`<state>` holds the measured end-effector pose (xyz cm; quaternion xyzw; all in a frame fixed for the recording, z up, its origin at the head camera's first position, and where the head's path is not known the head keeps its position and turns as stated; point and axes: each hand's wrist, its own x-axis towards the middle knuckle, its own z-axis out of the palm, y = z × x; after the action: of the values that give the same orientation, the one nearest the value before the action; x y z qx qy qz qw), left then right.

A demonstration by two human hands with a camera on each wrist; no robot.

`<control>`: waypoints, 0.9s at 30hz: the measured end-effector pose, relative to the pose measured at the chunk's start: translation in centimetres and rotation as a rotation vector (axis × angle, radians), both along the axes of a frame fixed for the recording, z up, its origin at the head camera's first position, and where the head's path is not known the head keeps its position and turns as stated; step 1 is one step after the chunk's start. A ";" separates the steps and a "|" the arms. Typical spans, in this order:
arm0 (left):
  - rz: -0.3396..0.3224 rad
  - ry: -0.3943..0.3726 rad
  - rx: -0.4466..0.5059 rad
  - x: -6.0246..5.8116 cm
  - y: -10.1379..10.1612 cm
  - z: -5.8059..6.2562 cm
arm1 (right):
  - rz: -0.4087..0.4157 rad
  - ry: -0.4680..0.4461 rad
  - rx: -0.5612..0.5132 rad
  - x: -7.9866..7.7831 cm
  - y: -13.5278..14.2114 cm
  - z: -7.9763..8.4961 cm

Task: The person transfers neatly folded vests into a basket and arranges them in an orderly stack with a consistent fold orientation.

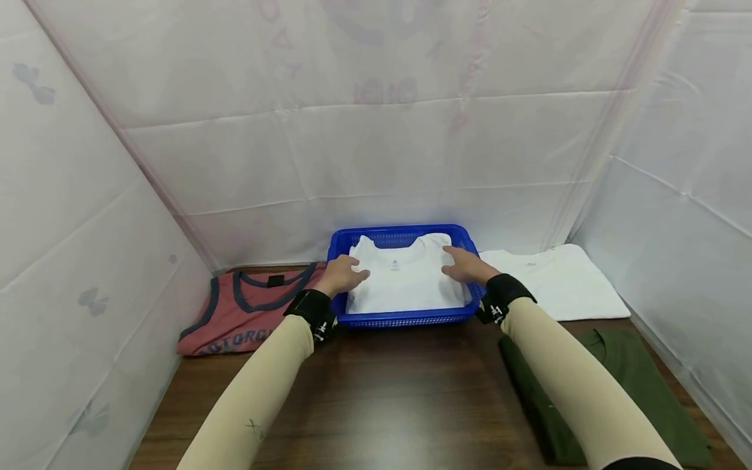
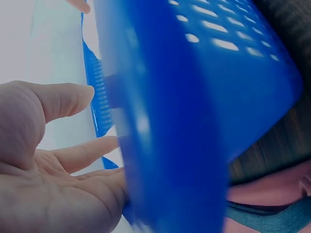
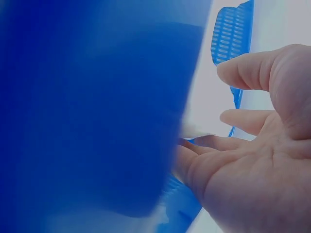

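Note:
A folded white T-shirt (image 1: pixel 405 281) with a small neck print lies in a blue plastic basket (image 1: pixel 405 320). At the shirt's left edge is my left hand (image 1: pixel 342 275), its thumb apart from the fingers. My right hand (image 1: pixel 468 264) is over the basket's right side, by the shirt's right edge. In the left wrist view the left fingers (image 2: pixel 85 153) reach behind the basket rim, which hides their tips. The right wrist view has the right thumb (image 3: pixel 245 70) well away from the fingers, with some fingertips hidden near the white cloth.
Left of the basket lies a folded red shirt (image 1: pixel 258 307) with dark trim. Another folded white shirt (image 1: pixel 564 281) is on the right, and a dark green folded garment (image 1: pixel 640 391) lies nearer. White sheeting (image 1: pixel 376 150) walls the brown table (image 1: pixel 393 405) at the back and sides.

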<state>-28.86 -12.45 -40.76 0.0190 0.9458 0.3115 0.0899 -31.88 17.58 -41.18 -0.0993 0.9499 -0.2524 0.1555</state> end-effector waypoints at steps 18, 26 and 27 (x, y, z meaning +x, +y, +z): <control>-0.059 0.128 0.205 -0.3 -1.4 -1.2 | 0.021 0.033 -0.042 0.5 -0.3 0.1; -0.014 0.271 0.417 -0.1 -3.2 -1.2 | 0.044 0.080 -0.095 0.7 -0.4 1.0; -0.005 0.292 0.426 0.0 -3.4 -1.1 | 0.044 0.084 -0.103 0.8 -0.4 1.1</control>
<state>-28.83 -15.82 -41.89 0.0844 0.8617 0.4976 -0.0527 -31.10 17.22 -40.07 -0.1383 0.9390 -0.2929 0.1159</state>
